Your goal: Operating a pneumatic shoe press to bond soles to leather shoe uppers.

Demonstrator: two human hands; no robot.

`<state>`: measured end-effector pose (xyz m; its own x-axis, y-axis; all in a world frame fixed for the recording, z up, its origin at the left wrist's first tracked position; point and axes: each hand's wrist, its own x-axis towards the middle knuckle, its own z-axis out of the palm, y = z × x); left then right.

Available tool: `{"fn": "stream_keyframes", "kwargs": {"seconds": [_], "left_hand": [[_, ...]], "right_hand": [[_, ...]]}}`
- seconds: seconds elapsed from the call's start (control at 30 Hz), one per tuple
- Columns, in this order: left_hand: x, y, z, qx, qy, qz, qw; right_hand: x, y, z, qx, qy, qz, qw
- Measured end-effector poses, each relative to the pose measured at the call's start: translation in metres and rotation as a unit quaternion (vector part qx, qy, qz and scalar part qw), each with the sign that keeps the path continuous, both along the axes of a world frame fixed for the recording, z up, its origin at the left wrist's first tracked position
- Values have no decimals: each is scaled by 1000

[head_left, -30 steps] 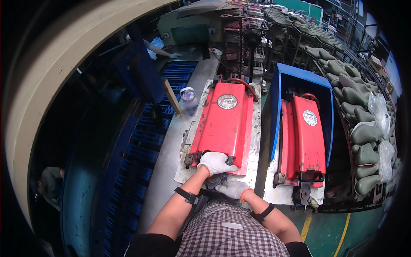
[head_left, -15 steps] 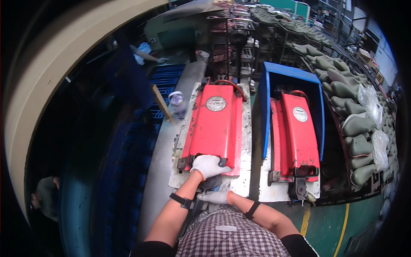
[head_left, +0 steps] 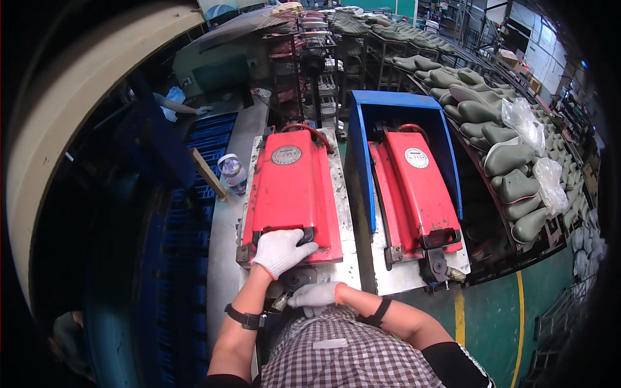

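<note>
A red machine lid (head_left: 284, 194) with a round metal plate lies closed over a pale base in front of me. My left hand (head_left: 281, 252), in a white glove, curls over the black handle (head_left: 308, 235) at the lid's front edge. Lower and to the right, close to my apron, is my gloved right hand (head_left: 315, 295). Its fingers are drawn together, with their tips against a worn, brass-coloured knob (head_left: 280, 301) below the dark latch (head_left: 297, 278). Some of these fingers are hidden from view.
To the right stands a second red machine (head_left: 424, 187) under a blue hood (head_left: 401, 100). Racks of green shoe-shaped pieces (head_left: 511, 158) line the right. At left are a purple-and-clear bottle (head_left: 231, 169), a wooden post (head_left: 208, 173) and another person's hand (head_left: 204, 110).
The whole scene has shifted left as my view turned. The knob beside my right fingertips now shows. My left hand stays on the lid's handle.
</note>
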<state>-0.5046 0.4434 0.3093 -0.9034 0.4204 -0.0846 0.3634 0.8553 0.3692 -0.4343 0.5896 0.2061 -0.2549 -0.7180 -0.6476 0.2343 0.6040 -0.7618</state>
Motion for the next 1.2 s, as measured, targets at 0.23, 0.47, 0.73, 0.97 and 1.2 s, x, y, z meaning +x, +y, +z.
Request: {"fn": "stream_keyframes", "kwargs": {"seconds": [0.23,0.47,0.73,0.97,1.2], "left_hand": [[-35,-13,79,113,270,-65,954],[-75,-30,98,135,495,-40,857],[-56,-55,78,163,497,-43,851],[41,-102,-11,573,132,178,789],[55,-116,-119,664,-314,274,621]], "right_hand": [[-53,36,4,-94,64,-282,953],[-128,6,-45,45,417,-437,796],[-161,-64,-53,207,503,-328,772],[-169,13,-54,-163,290,-541,773],[-88,13,-4,-437,-132,-527,717]]}}
